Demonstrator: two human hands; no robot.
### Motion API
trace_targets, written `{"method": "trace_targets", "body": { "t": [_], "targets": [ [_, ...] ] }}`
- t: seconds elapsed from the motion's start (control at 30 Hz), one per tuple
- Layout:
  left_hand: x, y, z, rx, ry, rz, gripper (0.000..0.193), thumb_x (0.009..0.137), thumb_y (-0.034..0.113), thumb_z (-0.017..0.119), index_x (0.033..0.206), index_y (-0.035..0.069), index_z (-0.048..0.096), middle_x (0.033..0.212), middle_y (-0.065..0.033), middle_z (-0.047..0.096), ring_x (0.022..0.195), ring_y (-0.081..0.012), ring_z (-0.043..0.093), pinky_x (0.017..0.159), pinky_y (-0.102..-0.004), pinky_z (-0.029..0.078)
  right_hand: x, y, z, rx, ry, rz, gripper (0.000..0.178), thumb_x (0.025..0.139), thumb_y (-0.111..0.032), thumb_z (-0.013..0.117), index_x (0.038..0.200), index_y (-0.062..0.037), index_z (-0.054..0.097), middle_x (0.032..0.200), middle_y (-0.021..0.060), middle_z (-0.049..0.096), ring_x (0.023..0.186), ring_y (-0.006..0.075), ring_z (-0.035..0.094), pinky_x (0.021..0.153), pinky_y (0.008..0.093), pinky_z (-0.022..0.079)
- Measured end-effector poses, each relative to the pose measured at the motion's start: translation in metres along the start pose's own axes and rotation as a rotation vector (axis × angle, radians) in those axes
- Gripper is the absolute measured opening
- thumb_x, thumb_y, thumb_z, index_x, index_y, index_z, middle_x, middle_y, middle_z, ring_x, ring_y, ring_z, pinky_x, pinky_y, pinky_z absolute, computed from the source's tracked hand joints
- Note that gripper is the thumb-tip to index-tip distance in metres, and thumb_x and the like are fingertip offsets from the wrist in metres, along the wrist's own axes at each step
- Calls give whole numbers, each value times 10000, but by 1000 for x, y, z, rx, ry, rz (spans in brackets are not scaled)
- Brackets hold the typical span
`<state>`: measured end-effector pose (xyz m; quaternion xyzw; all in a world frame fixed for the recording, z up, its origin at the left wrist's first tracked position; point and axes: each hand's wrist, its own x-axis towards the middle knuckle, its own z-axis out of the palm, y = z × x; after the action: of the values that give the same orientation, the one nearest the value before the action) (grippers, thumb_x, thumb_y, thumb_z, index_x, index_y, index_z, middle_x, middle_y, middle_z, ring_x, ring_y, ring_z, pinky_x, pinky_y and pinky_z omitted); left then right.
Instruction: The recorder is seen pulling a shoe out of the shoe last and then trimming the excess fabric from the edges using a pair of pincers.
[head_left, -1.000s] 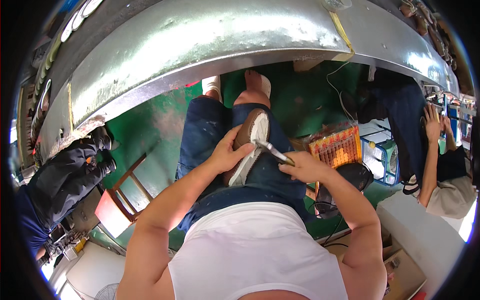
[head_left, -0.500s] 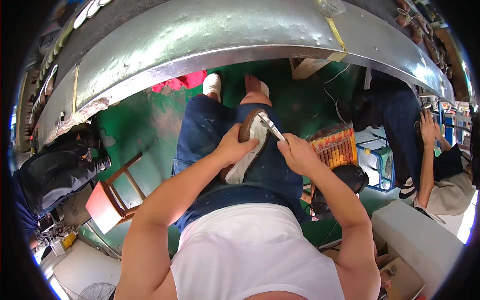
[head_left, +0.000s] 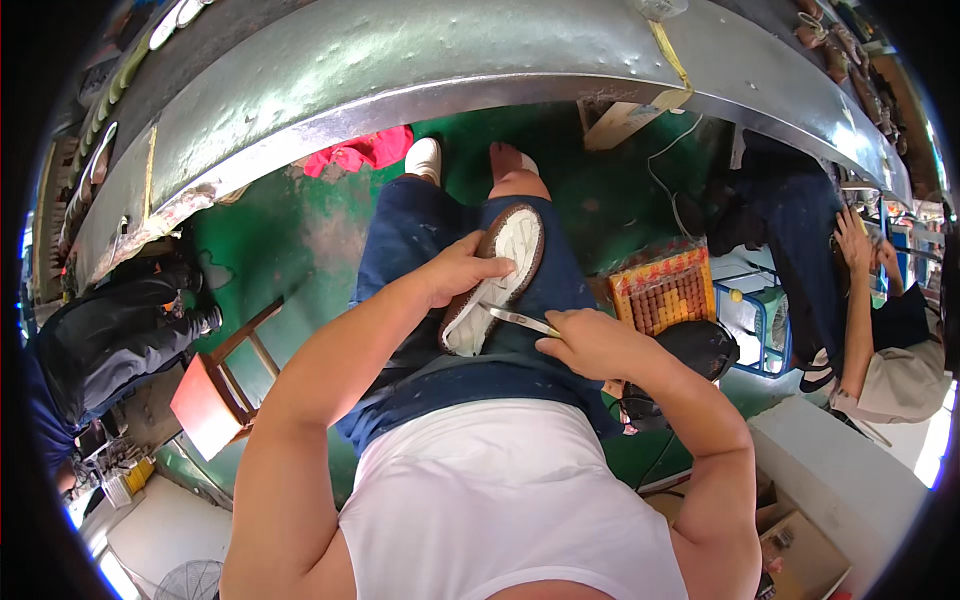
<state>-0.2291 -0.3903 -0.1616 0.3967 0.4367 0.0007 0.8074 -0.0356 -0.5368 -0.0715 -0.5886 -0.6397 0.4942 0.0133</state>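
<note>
A brown shoe upper (head_left: 519,247) lies bottom up over my lap, its white underside (head_left: 508,268) facing me and its toe pointing away. My left hand (head_left: 465,270) grips it at the left side, with the thumb pressed on the white underside. My right hand (head_left: 590,340) is closed round the handle end of a slim silver metal tool (head_left: 518,319), which looks like pincers. The tool's tip meets the shoe's underside near the middle, toward the heel end; its jaws are too small to make out.
A metal-topped workbench (head_left: 420,60) curves across the front. To the right are a seat with a wooden-bead cover (head_left: 665,292) and a blue-framed stool (head_left: 762,330). A red-topped chair (head_left: 210,405) stands left. Co-workers sit either side; one co-worker's hand (head_left: 853,240) shows at right. Red cloth (head_left: 360,150) lies on the floor.
My right hand has brought the tool from the shoe's toe back toward me, to near its middle. The shoe has turned slightly and shifted a little; my left hand keeps its hold.
</note>
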Motion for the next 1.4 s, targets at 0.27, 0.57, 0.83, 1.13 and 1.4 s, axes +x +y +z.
{"method": "trace_targets", "body": {
  "t": [0.27,0.57,0.83,1.13,1.4],
  "targets": [
    [-1,-2,-5,-63,-38,10,601,856,182,758,1352,21,459,1210,-93,610,1099,-180,593,961,-356,486,16,1,24,-234,197,-70,356,950,-349,584,995,3,597,893,189,664,822,358,669,715,435,535],
    [-20,-5,14,319,73,134,628,874,231,745,1380,18,441,1208,-106,608,1103,-198,586,970,-344,470,-18,15,49,-215,216,19,336,946,-362,584,948,-26,588,874,177,664,768,358,669,686,451,536],
    [-20,-58,4,298,75,408,870,869,246,697,1558,149,175,1479,-219,325,1361,-332,380,1121,-387,331,-18,14,45,-314,272,-47,340,952,-349,577,922,-10,583,838,184,648,742,350,669,675,426,543],
    [-35,-60,11,684,239,499,887,896,251,656,1547,28,96,1495,-273,279,1400,-385,313,1144,-399,286,-15,11,35,-315,103,10,368,965,-367,550,921,-3,588,824,203,661,750,374,674,692,459,544],
    [-68,-62,4,580,29,273,925,941,227,585,1551,22,-78,1585,-285,123,1492,-379,129,1195,-389,171,-9,19,5,-144,-145,65,429,981,-405,512,1022,6,623,890,235,678,836,441,651,756,514,506]
  ]
}}
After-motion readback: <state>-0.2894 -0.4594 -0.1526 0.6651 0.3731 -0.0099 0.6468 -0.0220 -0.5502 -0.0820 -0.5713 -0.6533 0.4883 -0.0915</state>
